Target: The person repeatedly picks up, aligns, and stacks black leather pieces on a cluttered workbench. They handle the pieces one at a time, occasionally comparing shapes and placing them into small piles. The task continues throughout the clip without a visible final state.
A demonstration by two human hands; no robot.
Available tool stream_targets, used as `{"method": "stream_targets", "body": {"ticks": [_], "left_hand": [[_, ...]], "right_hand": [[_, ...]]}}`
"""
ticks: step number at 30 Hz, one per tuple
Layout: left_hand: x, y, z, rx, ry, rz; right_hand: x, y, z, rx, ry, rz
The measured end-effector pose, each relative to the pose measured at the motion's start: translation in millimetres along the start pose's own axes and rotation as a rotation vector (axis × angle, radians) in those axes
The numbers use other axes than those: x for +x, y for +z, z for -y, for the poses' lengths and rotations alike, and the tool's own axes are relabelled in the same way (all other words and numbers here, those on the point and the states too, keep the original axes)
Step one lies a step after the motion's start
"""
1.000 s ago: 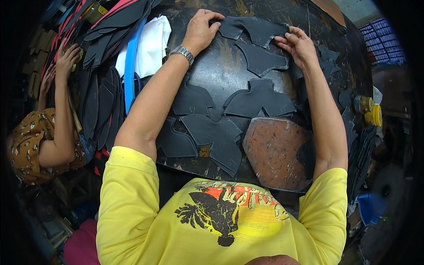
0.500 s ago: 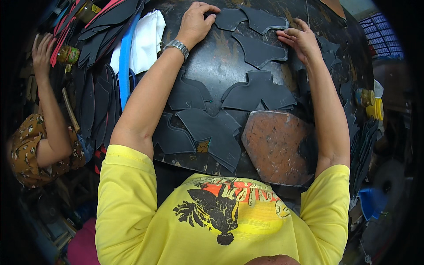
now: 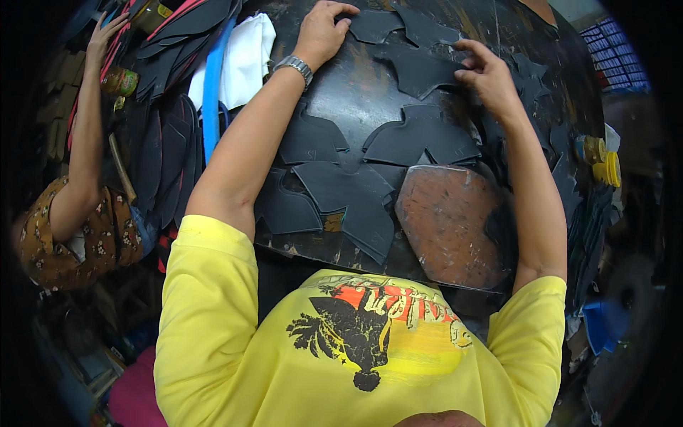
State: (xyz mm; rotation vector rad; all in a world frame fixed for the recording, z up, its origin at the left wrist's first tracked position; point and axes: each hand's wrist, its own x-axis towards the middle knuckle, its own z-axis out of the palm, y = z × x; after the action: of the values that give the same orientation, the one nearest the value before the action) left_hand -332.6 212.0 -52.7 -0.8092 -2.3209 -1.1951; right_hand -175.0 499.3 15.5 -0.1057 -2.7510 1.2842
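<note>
My right hand (image 3: 487,75) pinches the right end of a black shoe upper piece (image 3: 423,70), which looks slightly blurred and overlaps the piece behind it. At the far side of the table, my left hand (image 3: 324,32) has its fingers curled at the left end of another black shoe upper piece (image 3: 375,26); thumb and forefinger close on its edge. Beside that one lies a further black piece (image 3: 427,27), between the two hands. Nearer to me, several similar pieces rest flat, among them a wide one (image 3: 423,135) and an overlapping one (image 3: 341,186).
A reddish-brown board (image 3: 448,228) lies at the dark table's (image 3: 341,99) near edge. To the left are white cloth (image 3: 245,60), a blue strip (image 3: 212,92), stacked black pieces (image 3: 167,156) and a co-worker's raised arm (image 3: 87,135). Jars (image 3: 590,151) stand at right.
The nearer black piece has turned and shifted, with my right hand now gripping its end instead of hovering by the far piece. My left hand stays at its piece. The co-worker's hand has moved up.
</note>
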Motion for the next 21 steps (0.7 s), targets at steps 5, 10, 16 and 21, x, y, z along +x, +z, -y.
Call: {"method": "stream_targets", "body": {"ticks": [5,10,16,21], "left_hand": [[0,7,7,0.054,0.003,-0.020],[-2,3,7,0.057,-0.043,0.019],[6,0,15,0.109,-0.040,0.054],[17,-17,14,-0.066,-0.117,0.035]], "right_hand": [[-39,-32,36,0.447,-0.009,-0.165],[-131,-42,68,0.545,0.078,-0.003],[-212,2,66,0.315,0.293,-0.067],[-236,11,70,-0.201,-0.053,-0.201]]}}
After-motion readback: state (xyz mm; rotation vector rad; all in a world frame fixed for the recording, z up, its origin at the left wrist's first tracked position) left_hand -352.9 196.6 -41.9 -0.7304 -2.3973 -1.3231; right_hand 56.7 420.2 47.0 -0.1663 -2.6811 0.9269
